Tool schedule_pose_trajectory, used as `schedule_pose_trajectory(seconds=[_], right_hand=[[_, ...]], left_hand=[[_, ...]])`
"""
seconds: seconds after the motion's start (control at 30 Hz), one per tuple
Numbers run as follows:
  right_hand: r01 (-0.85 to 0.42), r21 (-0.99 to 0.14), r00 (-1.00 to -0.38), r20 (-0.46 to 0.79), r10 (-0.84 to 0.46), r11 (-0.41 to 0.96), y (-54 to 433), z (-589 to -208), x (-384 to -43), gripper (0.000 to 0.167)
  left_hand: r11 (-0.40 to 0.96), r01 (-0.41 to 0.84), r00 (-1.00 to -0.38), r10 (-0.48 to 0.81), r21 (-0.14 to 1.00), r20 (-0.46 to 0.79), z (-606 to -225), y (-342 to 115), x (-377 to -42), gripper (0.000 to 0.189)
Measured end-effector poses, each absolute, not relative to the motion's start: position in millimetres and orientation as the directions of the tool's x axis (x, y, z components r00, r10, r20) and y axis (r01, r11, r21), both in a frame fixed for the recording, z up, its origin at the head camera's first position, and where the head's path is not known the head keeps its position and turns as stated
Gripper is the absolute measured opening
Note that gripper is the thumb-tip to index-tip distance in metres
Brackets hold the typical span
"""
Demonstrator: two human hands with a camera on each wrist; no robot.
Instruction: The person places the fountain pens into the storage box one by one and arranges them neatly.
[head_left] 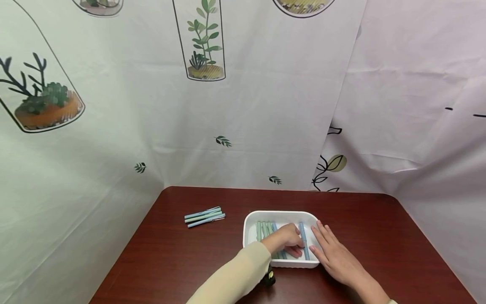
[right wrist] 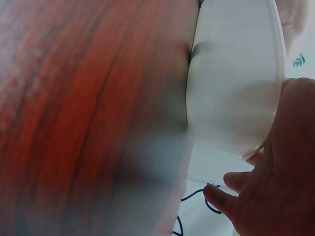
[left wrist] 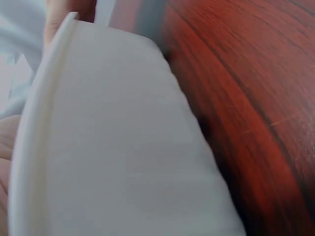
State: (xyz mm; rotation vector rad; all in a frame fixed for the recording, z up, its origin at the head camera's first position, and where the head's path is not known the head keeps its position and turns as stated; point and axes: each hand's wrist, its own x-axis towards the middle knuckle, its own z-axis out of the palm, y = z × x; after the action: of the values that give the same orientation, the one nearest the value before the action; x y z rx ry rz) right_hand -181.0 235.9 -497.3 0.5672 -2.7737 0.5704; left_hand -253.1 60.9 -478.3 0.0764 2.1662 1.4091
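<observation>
A white tray [head_left: 292, 264] holds several pens. Green pens [head_left: 264, 228] and a blue pen [head_left: 274, 226] lie side by side at its left, partly hidden behind my left wrist. Over the tray, my left hand [head_left: 288, 238] has curled fingers at a separate blue pen [head_left: 302, 230] on the right side, pinching it near the middle. My right hand [head_left: 336, 255] lies along the tray's right end, fingers straight and spread, touching the rim. From the right wrist view, that hand [right wrist: 275, 172] is against the tray's end wall [right wrist: 236, 98]. In the left wrist view the tray's side [left wrist: 118, 132] hides most of both hands.
Several blue and green pens [head_left: 205, 216] with clips lie together on the dark red wooden table [head_left: 152, 261], left of the tray. A small black object [head_left: 268, 278] shows beneath the left sleeve. A printed cloth [head_left: 265, 118] hangs behind the table.
</observation>
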Motion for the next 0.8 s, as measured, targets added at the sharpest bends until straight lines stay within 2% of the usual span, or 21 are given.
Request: schedule_pose_trajectory(seconds=[0.23, 0.5, 0.8], right_hand=[[-0.420, -0.315, -0.890, 0.324, -0.320, 0.851, 236, -499, -182, 0.058], [-0.428, -0.309, -0.883, 0.344, -0.319, 0.849, 235, -497, -181, 0.058], [-0.389, -0.354, -0.912, 0.277, -0.302, 0.850, 235, -498, -180, 0.061]], left_hand=[[0.365, -0.230, -0.801, 0.455, 0.902, -0.389, -475, 44, -258, 0.025], [0.227, -0.273, -0.761, 0.543, 0.935, -0.354, -471, 22, -259, 0.032], [0.142, -0.227, -0.738, 0.620, 0.963, -0.265, -448, -7, -250, 0.043]])
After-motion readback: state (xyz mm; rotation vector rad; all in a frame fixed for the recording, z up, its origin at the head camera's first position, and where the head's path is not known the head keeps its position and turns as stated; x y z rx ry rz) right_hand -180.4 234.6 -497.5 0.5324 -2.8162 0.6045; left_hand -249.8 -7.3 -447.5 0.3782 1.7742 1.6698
